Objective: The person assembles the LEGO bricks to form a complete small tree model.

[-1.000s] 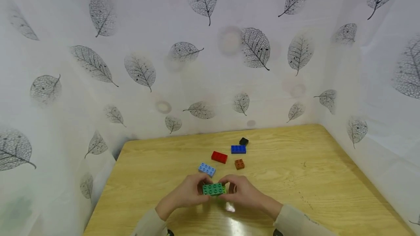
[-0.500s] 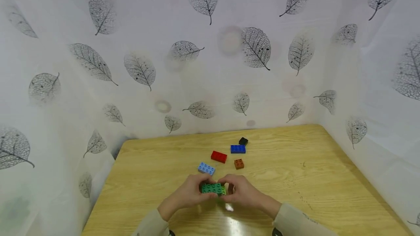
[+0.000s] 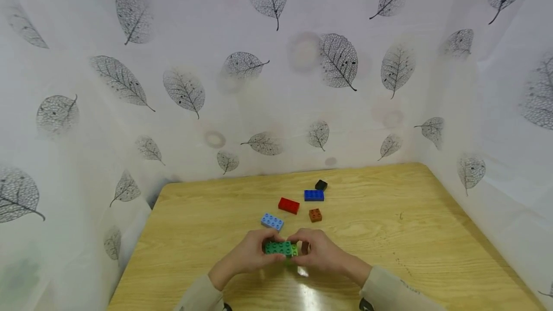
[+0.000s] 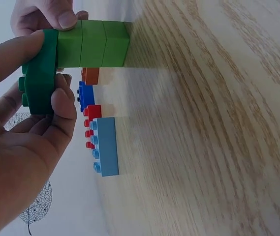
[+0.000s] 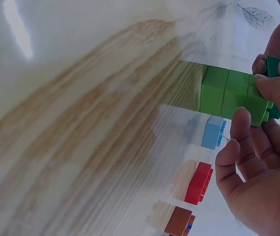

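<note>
My left hand (image 3: 244, 256) pinches a dark green toy building brick (image 3: 278, 248) between thumb and fingers. That brick overhangs to the left, at the top of a stack of three light green bricks (image 4: 93, 44). The stack stands upright on the table, and its studded top shows past the dark green brick (image 5: 272, 66) in the right wrist view. Thumb and fingertips of my right hand (image 5: 263, 182) grip the stack's upper part from the right side. In the head view only a bit of light green peeks out between the two hands.
Beyond my hands on the wooden table (image 3: 389, 215) lie a light blue brick (image 3: 272, 222), a red brick (image 3: 288, 206), a small brown brick (image 3: 315, 215), a blue brick (image 3: 314, 196) and a small black piece (image 3: 321, 185). A leaf-patterned white curtain (image 3: 276, 104) encloses the back and sides.
The dark green brick has shifted slightly left, so a little more of the light green brick shows. Both hands keep their hold and hardly move.
</note>
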Demonstrator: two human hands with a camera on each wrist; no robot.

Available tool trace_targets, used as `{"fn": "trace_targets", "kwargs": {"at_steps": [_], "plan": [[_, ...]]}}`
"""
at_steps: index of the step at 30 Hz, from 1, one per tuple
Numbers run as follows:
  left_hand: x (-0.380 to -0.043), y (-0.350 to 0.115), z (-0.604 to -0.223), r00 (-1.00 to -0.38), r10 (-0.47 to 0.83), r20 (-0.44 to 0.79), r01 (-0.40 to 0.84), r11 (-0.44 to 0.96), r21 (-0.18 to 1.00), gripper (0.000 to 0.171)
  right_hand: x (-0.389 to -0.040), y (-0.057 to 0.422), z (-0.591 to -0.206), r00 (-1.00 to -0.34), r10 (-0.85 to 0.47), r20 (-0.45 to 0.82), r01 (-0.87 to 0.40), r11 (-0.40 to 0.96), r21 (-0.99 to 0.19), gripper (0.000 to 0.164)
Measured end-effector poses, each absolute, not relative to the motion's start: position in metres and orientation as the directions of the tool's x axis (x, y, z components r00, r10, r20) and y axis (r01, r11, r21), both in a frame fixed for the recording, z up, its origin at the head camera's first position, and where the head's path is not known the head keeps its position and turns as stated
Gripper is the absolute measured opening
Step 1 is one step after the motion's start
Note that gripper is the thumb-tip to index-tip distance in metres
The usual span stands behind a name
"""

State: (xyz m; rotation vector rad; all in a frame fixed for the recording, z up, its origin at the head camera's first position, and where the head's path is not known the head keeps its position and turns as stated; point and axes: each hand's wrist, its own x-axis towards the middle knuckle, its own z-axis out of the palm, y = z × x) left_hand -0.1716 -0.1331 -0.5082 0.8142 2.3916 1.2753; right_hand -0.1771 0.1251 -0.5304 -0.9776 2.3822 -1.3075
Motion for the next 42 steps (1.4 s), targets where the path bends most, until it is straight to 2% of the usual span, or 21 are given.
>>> {"fn": "trace_targets", "kwargs": {"at_steps": [13,22,29,32,38,42], "plan": [[-0.174,-0.132,-0.511,-0.79,0.613,-0.024,0.315,0.438,0.842,0.024,-0.175,0.125,-0.532,-0.737,-0.666,0.115,-0.453,0.359,-0.816,0.036],[-0.169,-0.13,-0.529,-0.831,0.555,0.032,0.275,0.359,0.892,0.031,-0.176,0.126,-0.531,-0.73,-0.674,0.111,-0.442,0.342,-0.829,0.034],[-0.166,-0.128,-0.53,-0.842,0.538,0.028,0.252,0.348,0.903,0.031,-0.18,0.135,-0.521,-0.733,-0.68,0.007,-0.388,0.41,-0.825,0.047],[-0.164,-0.127,-0.527,-0.846,0.533,0.005,0.229,0.357,0.906,0.031,-0.187,0.147,-0.513,-0.753,-0.658,-0.014,-0.368,0.439,-0.82,0.047],[-0.165,-0.127,-0.523,-0.848,0.528,-0.04,0.194,0.381,0.904,0.03,-0.215,0.17,-0.506,-0.84,-0.534,0.099,-0.405,0.494,-0.769,0.037],[-0.167,-0.127,-0.525,-0.84,0.542,-0.041,0.202,0.382,0.902,0.032,-0.233,0.182,-0.508,-0.895,-0.429,0.118,-0.356,0.53,-0.77,0.041]]}}
